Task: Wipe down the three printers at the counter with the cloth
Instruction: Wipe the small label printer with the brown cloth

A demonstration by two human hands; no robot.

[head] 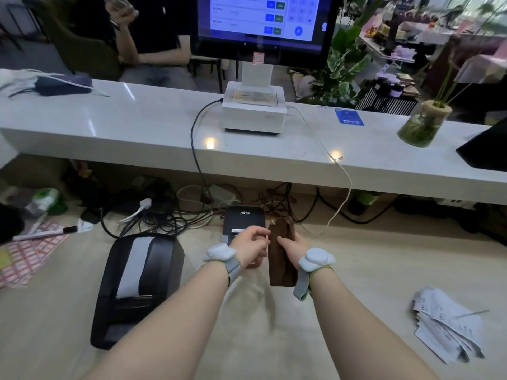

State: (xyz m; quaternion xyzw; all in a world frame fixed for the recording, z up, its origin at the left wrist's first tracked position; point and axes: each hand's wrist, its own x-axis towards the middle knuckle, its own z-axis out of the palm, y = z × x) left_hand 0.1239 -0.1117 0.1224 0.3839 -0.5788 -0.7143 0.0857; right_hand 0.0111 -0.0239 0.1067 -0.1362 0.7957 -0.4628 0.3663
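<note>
Brown cloth (282,260) is at frame centre, hanging folded and long between both hands above the beige tabletop (356,270). Right hand (293,249) grips its right edge, thumb on top, fingers wrapped under. Left hand (251,246) has curled fingers at the cloth's left edge; can't tell if it actually pinches it.

Printers:
- large black printer (137,286), lower left on the tabletop
- small black printer (243,218), just behind the hands, partly hidden by the left hand
- white printer (253,111), upper centre on the upper tabletop (109,124), under the monitor (260,17)

Receipt pile (450,325) lies at lower right.
</note>
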